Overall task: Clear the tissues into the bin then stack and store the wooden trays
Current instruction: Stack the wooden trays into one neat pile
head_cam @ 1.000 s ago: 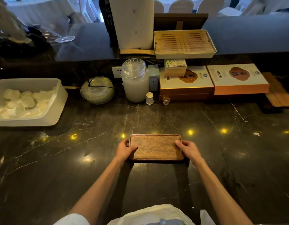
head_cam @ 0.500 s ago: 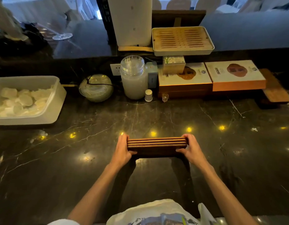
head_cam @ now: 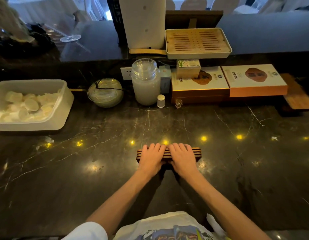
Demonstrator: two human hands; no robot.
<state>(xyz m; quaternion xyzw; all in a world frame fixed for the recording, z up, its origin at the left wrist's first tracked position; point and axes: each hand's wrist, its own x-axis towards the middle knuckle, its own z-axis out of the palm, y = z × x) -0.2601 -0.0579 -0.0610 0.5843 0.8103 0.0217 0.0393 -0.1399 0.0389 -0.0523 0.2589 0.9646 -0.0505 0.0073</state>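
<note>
Nearest the camera, a pale printed shirt (head_cam: 167, 227) fills the bottom edge, and two bare forearms reach forward over the dark veined marble counter (head_cam: 80, 179). The left hand (head_cam: 151, 159) and right hand (head_cam: 182, 159) now lie palm-down, side by side, on the stack of dark wooden trays (head_cam: 197, 153), which stands on its long edge at the centre of the counter. The fingers of both hands are held close together and curl over the stack's top edge; the thumbs are hidden, so I cannot tell whether they grip the near face. A second ago the stack lay flat with a hand at each end; half a second ago it was tipped up and held by its ends; now both hands have moved in to the middle. I judge this a squaring-up of the edges, so stacking looks done and storing remains.

Further back on the left, the white rectangular plastic bin (head_cam: 63, 108) holds crumpled white tissues (head_cam: 23, 108), so the clearing step appears finished. Behind stand a frosted glass jar (head_cam: 146, 84), two flat white-and-orange boxes (head_cam: 254, 82) and, on the raised ledge, a pale slatted bamboo tray (head_cam: 198, 42).
</note>
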